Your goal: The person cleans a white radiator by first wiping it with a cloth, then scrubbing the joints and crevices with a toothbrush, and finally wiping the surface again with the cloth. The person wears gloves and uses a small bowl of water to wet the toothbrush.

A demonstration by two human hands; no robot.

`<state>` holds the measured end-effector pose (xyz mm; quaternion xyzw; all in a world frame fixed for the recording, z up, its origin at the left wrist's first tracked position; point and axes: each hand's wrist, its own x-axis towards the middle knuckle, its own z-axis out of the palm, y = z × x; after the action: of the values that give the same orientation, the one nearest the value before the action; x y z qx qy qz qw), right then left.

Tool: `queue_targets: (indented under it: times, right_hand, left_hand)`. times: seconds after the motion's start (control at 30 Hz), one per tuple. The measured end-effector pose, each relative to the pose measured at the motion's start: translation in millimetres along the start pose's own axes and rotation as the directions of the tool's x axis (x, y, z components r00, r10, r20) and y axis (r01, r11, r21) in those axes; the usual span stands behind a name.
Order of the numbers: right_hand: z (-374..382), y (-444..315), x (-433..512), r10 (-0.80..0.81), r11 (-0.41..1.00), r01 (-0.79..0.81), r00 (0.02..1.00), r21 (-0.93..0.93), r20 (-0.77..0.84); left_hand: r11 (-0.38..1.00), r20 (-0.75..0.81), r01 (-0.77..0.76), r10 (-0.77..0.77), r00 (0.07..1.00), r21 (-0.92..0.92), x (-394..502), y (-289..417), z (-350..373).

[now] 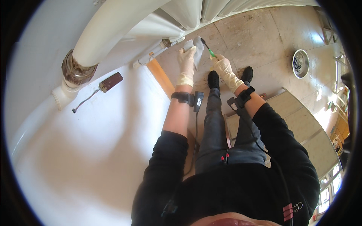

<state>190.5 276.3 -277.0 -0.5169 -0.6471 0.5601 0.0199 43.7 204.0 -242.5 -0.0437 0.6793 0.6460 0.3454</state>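
My left hand (186, 63), in a pale latex-type glove, grips a light grey, cloth-like piece (199, 49) that hangs past the fingers. Its exact kind is hard to make out. My right hand (222, 66), gloved the same way, has its fingers closed around the green handle of a toothbrush (211, 52). The brush's dark head points up and left, close to the right edge of the grey piece; I cannot tell whether they touch. Both hands are over the tiled floor (249, 36), just beyond my black shoes (213, 79).
A white ribbed radiator (186, 14) stands ahead, with a thick white pipe (113, 25) and rusty joint (79, 69) at left. A dark device (111, 82) with a cable is against the white surface. A metal basin (304, 67) holding dark items sits right, beyond a beige panelled tabletop (299, 121).
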Motion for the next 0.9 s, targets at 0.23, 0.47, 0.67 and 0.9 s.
queue_targets:
  times: [0.23,0.47,0.67,0.9]
  right_hand:
    - [-15,6,-23,0.187,0.965,-0.218,0.962,0.148,0.198]
    - [-42,16,-11,-0.009,0.998,0.000,0.987,0.058,0.159]
    - [-42,-3,19,-0.096,0.994,0.094,0.995,0.060,0.029]
    - [-13,-28,85,-0.006,0.997,0.001,0.998,-0.073,-0.057]
  left_hand:
    - [0.964,0.169,-0.112,0.072,0.983,0.242,-9,42,19]
    - [0.604,0.447,-0.476,0.212,0.869,0.639,-7,60,61]
    - [0.464,0.518,-0.643,0.382,0.766,0.609,12,32,73]
    - [0.727,0.187,-0.365,0.317,0.930,0.581,48,7,83]
